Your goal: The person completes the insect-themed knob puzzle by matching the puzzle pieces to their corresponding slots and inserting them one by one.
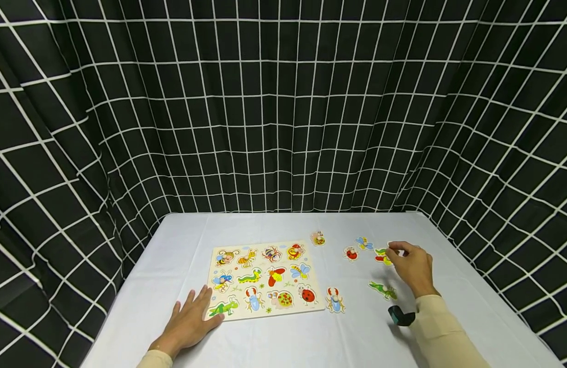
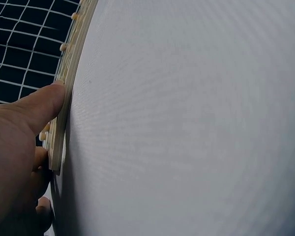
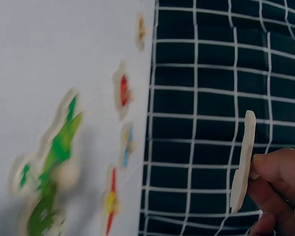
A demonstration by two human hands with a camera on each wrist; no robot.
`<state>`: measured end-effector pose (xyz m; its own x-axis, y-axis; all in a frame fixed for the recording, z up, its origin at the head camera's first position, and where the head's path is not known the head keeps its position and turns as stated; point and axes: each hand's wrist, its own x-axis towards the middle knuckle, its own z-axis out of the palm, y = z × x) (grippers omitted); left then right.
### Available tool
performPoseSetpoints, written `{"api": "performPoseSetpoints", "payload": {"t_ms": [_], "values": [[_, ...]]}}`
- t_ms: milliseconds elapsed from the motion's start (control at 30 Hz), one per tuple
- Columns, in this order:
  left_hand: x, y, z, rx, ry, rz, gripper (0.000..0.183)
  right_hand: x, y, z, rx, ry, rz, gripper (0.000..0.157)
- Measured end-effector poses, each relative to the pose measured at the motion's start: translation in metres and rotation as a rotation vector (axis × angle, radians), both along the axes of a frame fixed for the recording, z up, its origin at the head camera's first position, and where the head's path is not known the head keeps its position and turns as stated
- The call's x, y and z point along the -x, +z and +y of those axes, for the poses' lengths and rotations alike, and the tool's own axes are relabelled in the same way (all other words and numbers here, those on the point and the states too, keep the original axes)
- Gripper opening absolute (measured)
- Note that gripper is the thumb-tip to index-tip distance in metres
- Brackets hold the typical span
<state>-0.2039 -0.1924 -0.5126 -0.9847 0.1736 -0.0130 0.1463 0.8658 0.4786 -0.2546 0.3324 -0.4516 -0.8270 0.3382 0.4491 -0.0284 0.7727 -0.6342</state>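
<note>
My left hand (image 1: pixel 187 319) rests at the near left corner of a wooden insect puzzle board (image 1: pixel 265 312), fingers spread along its left side. In the left wrist view, the thumb (image 2: pixel 44 101) presses on the board's edge (image 2: pixel 66 113), where several knobs stand up. At the right, my right hand (image 1: pixel 412 266) pinches a knobbed puzzle piece (image 3: pixel 243 162) above the table; it is edge-on in the right wrist view, and only some green shows from the head. Below it lie a red-and-yellow winged insect piece (image 3: pixel 110 201) and a green grasshopper piece (image 1: pixel 383 290).
A stag beetle piece (image 1: pixel 335 300) lies by the board's right edge. Farther back are a snail piece (image 1: pixel 317 238), a ladybug piece (image 1: pixel 351 253) and a blue dragonfly piece (image 1: pixel 363 243). Black gridded curtains (image 1: pixel 283 128) surround the white table (image 1: pixel 357 337).
</note>
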Motion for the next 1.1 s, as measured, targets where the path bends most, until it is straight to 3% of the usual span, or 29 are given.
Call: {"api": "performPoseSetpoints", "payload": {"t_ms": [467, 1100], "values": [[0.001, 0.001, 0.0, -0.006, 0.002, -0.013, 0.087, 0.018, 0.023, -0.05, 0.002, 0.097, 0.184, 0.015], [0.001, 0.0, -0.001, -0.017, 0.008, -0.023, 0.086, 0.039, 0.033, -0.14, 0.023, 0.289, 0.297, 0.013]]}}
